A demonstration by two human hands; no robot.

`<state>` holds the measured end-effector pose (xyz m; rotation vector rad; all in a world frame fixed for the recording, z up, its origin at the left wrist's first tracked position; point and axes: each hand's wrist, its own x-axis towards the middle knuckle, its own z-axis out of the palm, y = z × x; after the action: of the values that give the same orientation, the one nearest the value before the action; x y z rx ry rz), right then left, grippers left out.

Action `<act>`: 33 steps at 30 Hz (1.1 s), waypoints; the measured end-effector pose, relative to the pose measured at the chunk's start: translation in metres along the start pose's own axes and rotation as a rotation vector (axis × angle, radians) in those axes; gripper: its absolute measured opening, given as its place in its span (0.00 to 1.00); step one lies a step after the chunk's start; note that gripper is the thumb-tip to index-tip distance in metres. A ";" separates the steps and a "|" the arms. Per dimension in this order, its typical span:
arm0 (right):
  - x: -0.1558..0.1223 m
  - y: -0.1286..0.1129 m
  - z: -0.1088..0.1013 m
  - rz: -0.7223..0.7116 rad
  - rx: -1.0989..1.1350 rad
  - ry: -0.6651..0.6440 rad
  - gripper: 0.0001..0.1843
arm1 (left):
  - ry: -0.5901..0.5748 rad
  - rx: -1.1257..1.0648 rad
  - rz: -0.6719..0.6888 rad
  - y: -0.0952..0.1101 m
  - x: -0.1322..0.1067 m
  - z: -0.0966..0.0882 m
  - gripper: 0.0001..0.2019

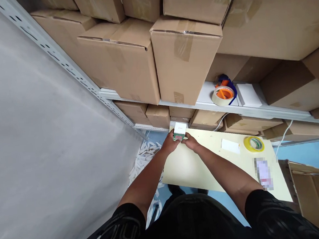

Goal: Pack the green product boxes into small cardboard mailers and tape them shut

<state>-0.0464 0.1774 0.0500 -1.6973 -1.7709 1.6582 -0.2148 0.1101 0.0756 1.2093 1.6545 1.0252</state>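
Note:
A small white and green box [180,129] stands at the far left part of the pale table [189,161]. My left hand [170,142] grips its left side, with the fingers curled around it. On the other side my right hand [190,142] presses against the box near its lower right edge. Both arms reach straight forward over the table. The undersides of the fingers and the back of the box are hidden.
A yellow tape roll [254,144], a white card [230,146] and a blurred-out flat item [263,173] lie on the table's right. A tape dispenser [224,92] sits on the shelf among cardboard boxes [185,59]. White scraps [143,160] cover the floor at left; an open carton [314,192] stands right.

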 end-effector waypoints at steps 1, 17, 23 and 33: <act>-0.002 0.000 0.000 0.008 -0.003 0.002 0.44 | 0.002 0.001 0.000 -0.001 -0.001 0.000 0.36; -0.055 0.025 -0.020 0.069 0.027 -0.020 0.42 | 0.047 -0.095 -0.248 -0.027 -0.048 0.019 0.37; -0.083 0.051 -0.039 0.078 0.051 0.039 0.35 | -0.006 -0.078 -0.297 -0.039 -0.085 0.042 0.31; -0.137 0.070 -0.073 0.079 0.088 0.158 0.27 | -0.171 0.018 -0.162 -0.014 -0.117 0.063 0.26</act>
<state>0.0936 0.0923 0.0949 -1.8244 -1.5567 1.5598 -0.1373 0.0032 0.0596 1.1220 1.6012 0.7872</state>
